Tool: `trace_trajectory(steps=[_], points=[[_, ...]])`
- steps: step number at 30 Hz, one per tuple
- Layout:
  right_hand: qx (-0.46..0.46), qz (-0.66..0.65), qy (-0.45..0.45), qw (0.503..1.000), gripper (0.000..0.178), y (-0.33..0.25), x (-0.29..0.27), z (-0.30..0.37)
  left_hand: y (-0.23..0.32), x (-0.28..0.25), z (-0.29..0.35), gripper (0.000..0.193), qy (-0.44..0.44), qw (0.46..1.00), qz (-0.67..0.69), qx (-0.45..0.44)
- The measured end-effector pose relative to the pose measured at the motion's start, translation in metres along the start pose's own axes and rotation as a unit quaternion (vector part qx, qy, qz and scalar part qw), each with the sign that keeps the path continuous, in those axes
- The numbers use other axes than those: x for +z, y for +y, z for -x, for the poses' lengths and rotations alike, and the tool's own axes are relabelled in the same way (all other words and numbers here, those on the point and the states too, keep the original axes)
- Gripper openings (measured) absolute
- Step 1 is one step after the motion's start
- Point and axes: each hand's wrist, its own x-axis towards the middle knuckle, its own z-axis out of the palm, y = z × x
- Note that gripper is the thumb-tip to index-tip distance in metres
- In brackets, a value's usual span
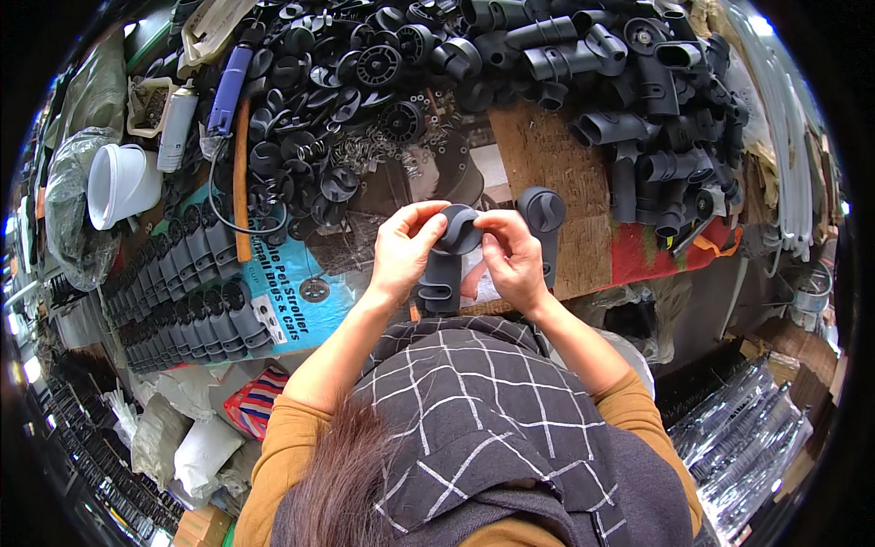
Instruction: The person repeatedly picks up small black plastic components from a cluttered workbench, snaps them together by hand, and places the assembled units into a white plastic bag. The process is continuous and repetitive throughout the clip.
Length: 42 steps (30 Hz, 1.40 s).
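Note:
A dark grey plastic joint part (447, 260) with a round head and a short tube stands upright in front of me. My left hand (401, 251) grips its left side, thumb and fingers on the round head. My right hand (512, 258) pinches the head from the right. A second grey joint part (543, 219) of the same kind stands just to the right on the brown board (556, 155), untouched.
A heap of black discs, caps and springs (337, 100) fills the far bench. Black tube connectors (638, 100) pile up at the far right. Rows of finished grey parts (187, 283) lie at left, near a white bucket (118, 182) and a spray can (176, 128).

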Motion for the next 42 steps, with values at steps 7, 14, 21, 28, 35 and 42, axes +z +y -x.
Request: trace_trajectory(steps=[7,14,21,28,35,42], points=[[0.217,0.033,0.069,0.973,0.021,0.006,0.026,0.022,-0.012,-0.001,0.027,0.014,0.087,0.995,-0.021,-0.041],[0.196,0.201,0.079,0.957,0.028,0.033,0.030,-0.002,-0.015,-0.024,-0.006,0.026,0.069,0.916,-0.396,-0.020],[0.220,0.067,0.013,0.973,0.040,0.045,0.023,-0.008,-0.037,-0.043,-0.029,0.046,-0.082,0.977,-0.186,-0.068],[0.153,0.122,0.028,0.980,0.036,0.050,0.032,0.002,-0.035,-0.045,-0.026,0.048,-0.114,0.969,-0.205,-0.072],[0.203,0.071,-0.018,0.976,0.033,0.047,0.022,-0.003,-0.033,-0.046,-0.029,0.048,-0.124,0.970,-0.188,-0.089],[0.232,0.080,-0.046,0.968,0.041,0.043,0.020,-0.003,-0.027,-0.040,-0.027,0.049,-0.144,0.954,-0.245,-0.093]])
